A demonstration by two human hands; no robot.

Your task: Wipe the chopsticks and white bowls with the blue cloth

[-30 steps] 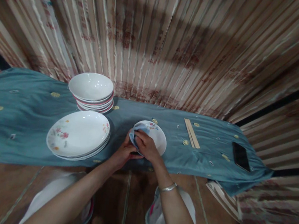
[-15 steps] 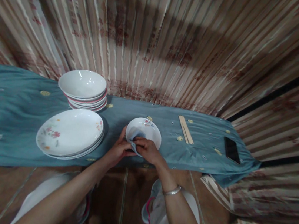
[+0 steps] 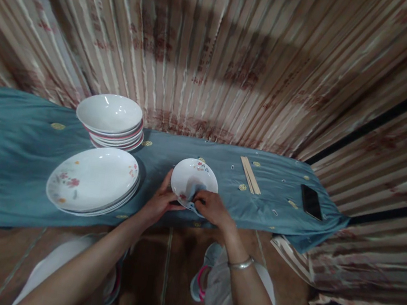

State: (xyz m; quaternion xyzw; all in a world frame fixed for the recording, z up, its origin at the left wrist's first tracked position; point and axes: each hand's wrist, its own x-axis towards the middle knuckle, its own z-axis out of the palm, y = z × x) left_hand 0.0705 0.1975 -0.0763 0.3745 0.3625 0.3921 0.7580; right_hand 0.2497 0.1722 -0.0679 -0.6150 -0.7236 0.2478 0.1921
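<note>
A small white plate [image 3: 188,176] with a floral print is tilted up near the table's front edge. My left hand [image 3: 161,200] grips its left rim, the thumb at the side and fingers reaching under the lower edge. In my right hand [image 3: 211,207] is a bunched blue-grey cloth [image 3: 193,190], pressed against the lower right part of the plate's inner face. The fingers of that hand are closed round the cloth and hide part of it. To the left lies a stack of larger flowered plates [image 3: 94,179].
Behind those plates stands a stack of white bowls [image 3: 110,114] with red rims. On the right, wooden chopsticks [image 3: 250,175] and a black phone [image 3: 311,202] lie on the blue-green tablecloth [image 3: 276,178]. A pleated curtain [image 3: 211,46] hangs close behind the table.
My right hand has slid the cloth right and slightly down across the plate, away from my left fingers. The left hand keeps its hold on the rim.
</note>
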